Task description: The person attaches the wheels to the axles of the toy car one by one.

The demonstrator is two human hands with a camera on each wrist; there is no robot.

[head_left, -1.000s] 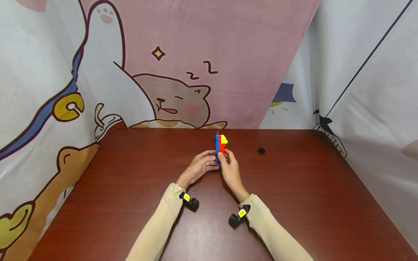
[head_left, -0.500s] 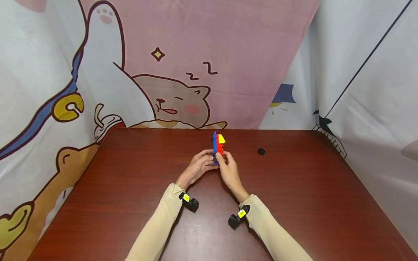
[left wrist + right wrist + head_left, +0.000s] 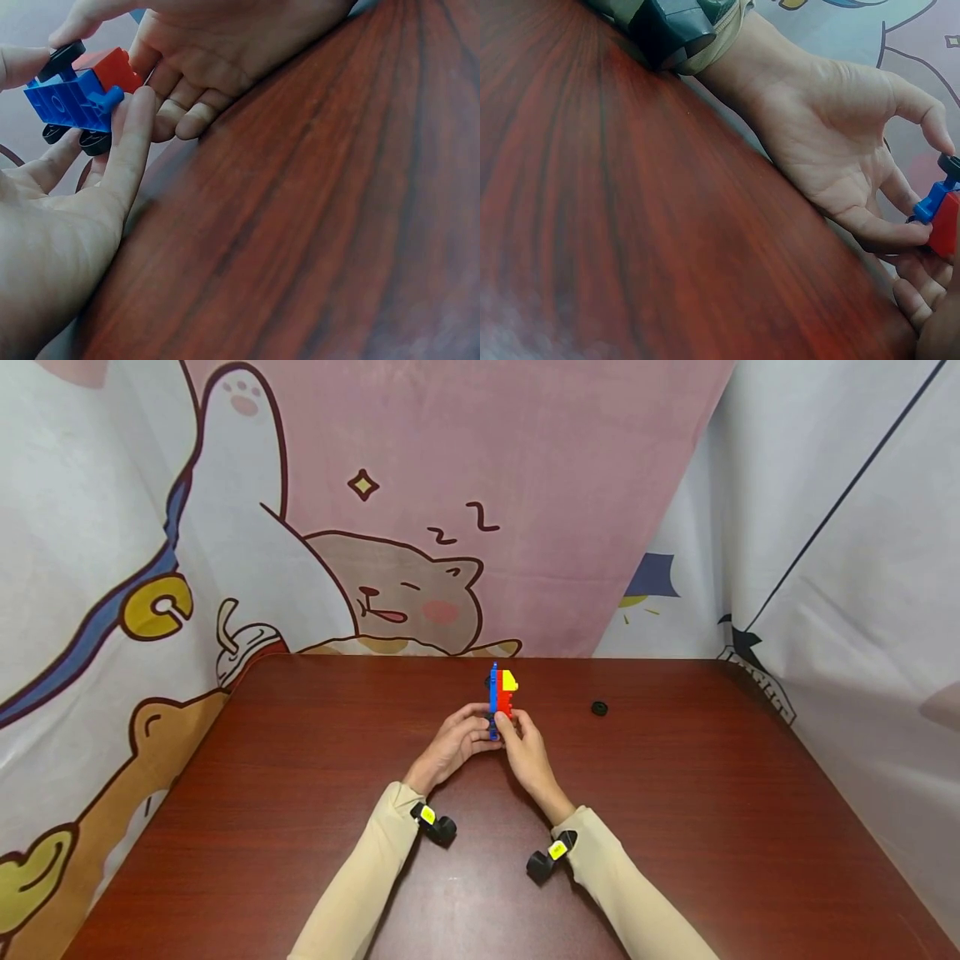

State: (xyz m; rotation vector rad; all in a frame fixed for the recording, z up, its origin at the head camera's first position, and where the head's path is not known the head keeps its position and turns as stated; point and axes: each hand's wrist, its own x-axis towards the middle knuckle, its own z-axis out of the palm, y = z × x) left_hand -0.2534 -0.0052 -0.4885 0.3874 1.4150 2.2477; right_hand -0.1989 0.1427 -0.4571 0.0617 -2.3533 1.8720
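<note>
Both hands hold a small building-block toy car upright above the far middle of the table. Its chassis is blue, with red and yellow blocks on one side. My left hand grips it from the left, thumb at a black wheel and fingers under the other side. From the right, my right hand pinches the car's lower end, its thumb on that same wheel. A bare blue axle end shows beside the left fingertips. Two more black wheels sit underneath. The right wrist view shows only the car's edge.
A loose black wheel lies on the brown wooden table, to the right of the hands. Printed cloth hangs behind the table and at both sides. Each wrist wears a black camera.
The toy car and the fingers on it have shifted slightly left since one second ago. Over the last half second they stay almost still. The loose wheel lies where it was.
</note>
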